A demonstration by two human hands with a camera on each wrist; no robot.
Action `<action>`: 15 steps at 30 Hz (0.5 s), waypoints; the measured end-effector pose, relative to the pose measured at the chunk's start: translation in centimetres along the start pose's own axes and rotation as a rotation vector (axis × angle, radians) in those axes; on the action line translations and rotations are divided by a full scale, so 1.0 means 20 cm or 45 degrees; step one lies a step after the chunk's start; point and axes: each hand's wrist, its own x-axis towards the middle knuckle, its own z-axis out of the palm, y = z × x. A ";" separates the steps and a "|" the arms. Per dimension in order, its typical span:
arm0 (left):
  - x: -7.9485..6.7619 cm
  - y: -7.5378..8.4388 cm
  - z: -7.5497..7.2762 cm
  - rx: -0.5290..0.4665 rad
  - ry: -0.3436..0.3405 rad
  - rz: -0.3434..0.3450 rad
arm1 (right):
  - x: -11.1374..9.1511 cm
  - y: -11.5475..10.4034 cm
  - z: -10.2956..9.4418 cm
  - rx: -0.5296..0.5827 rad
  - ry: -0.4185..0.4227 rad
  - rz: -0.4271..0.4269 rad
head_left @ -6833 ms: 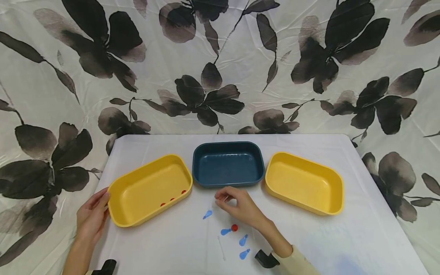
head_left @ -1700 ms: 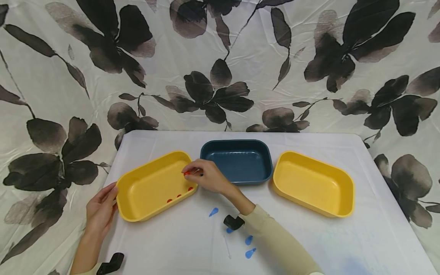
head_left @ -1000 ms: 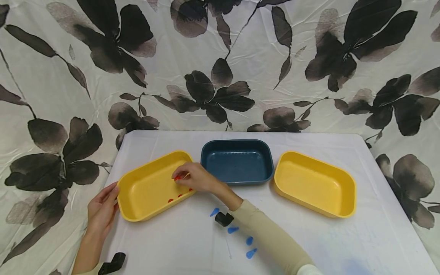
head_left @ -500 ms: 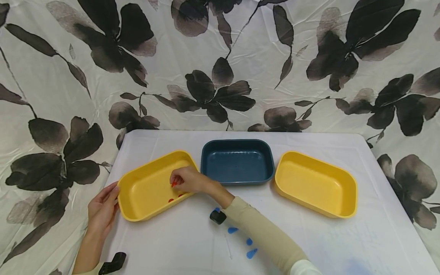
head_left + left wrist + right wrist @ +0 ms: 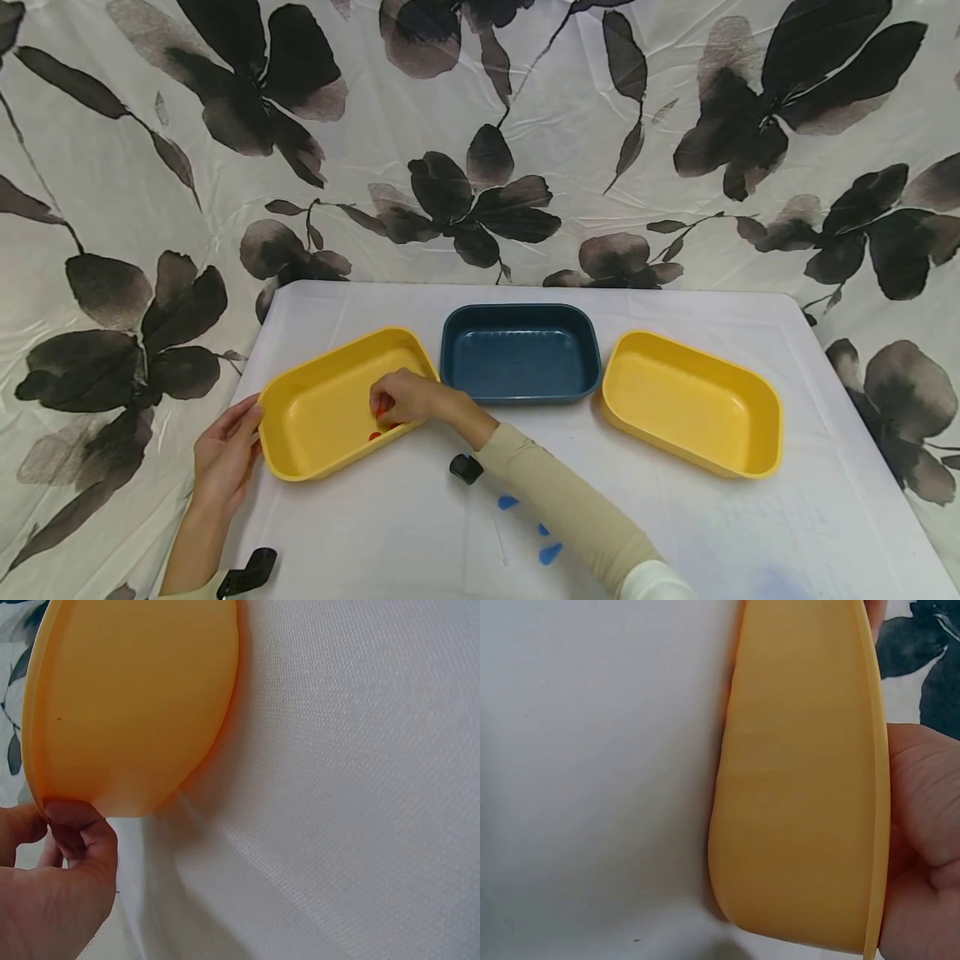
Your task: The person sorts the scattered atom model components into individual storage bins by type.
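Observation:
My left hand point(image 5: 225, 458) pinches the outer left rim of the left yellow tray point(image 5: 300, 467); the left wrist view shows thumb and fingers point(image 5: 79, 836) on that rim. My right hand point(image 5: 405, 397) reaches down inside the same tray near its right end, fingers curled. A small red ball point(image 5: 380, 412) shows at its fingertips, mostly covered by them. Another small red piece point(image 5: 374, 436) lies by the tray's near wall. In the right wrist view the yellow tray's wall point(image 5: 799, 787) hides the fingertips, and only part of the right hand point(image 5: 926, 817) shows behind the rim.
A dark blue tray point(image 5: 521, 400) stands in the middle, and a second yellow tray point(image 5: 765, 467) to its right. Several small blue teardrop-shaped pieces point(image 5: 551, 553) and a thin white stick point(image 5: 500, 537) lie on the white table in front, partly under the right sleeve point(image 5: 570, 508).
My right hand has picked up the red ball from the table, carried it left over the tray's rim and lowered it toward the near wall. My left hand keeps its hold on the rim.

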 end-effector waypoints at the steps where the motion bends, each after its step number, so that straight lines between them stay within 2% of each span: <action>1: 0.00 0.00 0.00 -0.002 -0.002 0.001 | 0.00 0.00 0.00 -0.007 -0.012 0.014; 7: 0.00 0.00 0.00 0.012 -0.007 0.008 | 0.01 -0.01 0.01 -0.005 -0.063 0.069; 15: 0.00 0.00 0.00 0.038 -0.005 -0.004 | 0.01 -0.02 0.01 0.030 -0.101 0.087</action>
